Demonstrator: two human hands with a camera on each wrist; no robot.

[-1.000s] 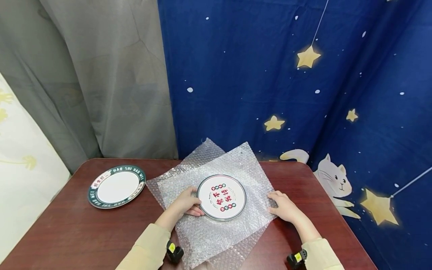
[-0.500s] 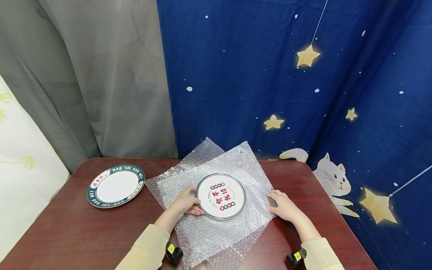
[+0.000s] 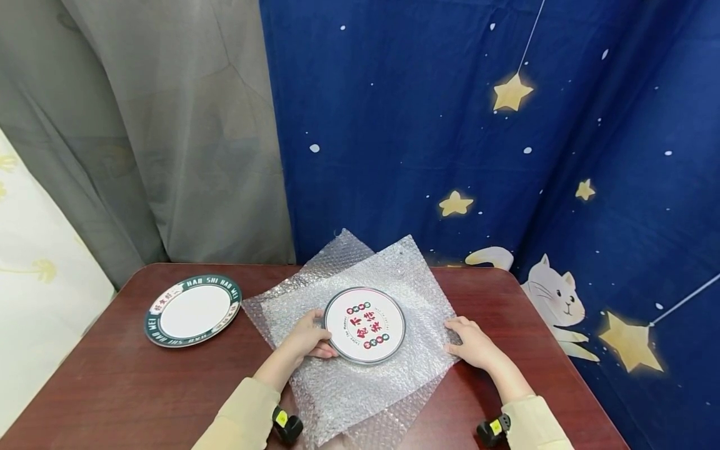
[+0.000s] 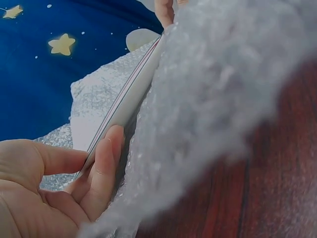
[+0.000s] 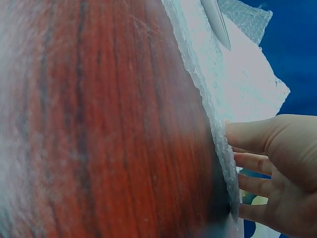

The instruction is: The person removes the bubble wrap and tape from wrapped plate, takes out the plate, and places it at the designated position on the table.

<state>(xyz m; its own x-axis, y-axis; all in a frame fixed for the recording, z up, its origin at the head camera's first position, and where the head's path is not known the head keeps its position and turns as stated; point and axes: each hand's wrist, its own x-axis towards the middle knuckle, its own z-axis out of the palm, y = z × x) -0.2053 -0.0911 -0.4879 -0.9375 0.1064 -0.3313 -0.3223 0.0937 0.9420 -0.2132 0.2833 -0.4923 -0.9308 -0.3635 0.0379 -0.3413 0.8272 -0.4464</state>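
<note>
A round white plate (image 3: 365, 325) with a dark rim and red lettering is over the upper sheet of bubble wrap (image 3: 343, 400). My left hand (image 3: 306, 337) grips its left rim; in the left wrist view the thumb is on the upper side and the fingers (image 4: 104, 173) are underneath. The plate shows edge-on there. On the right, my right hand (image 3: 475, 344) rests its fingertips on the bubble wrap near the edge. The right wrist view shows thumb and fingers (image 5: 255, 183) against the wrap's upper face, spread apart.
A second plate (image 3: 222, 330), with a green lettered rim and white centre, sits at the left of the reddish wooden table (image 3: 140, 387). Another bubble wrap sheet (image 3: 337, 250) lies crosswise underneath. Grey and blue curtains (image 3: 394, 125) hang behind the table.
The plate in my left hand has shifted slightly left and turned a little, the left hand moving with it. My right hand stays in place on the bubble wrap.
</note>
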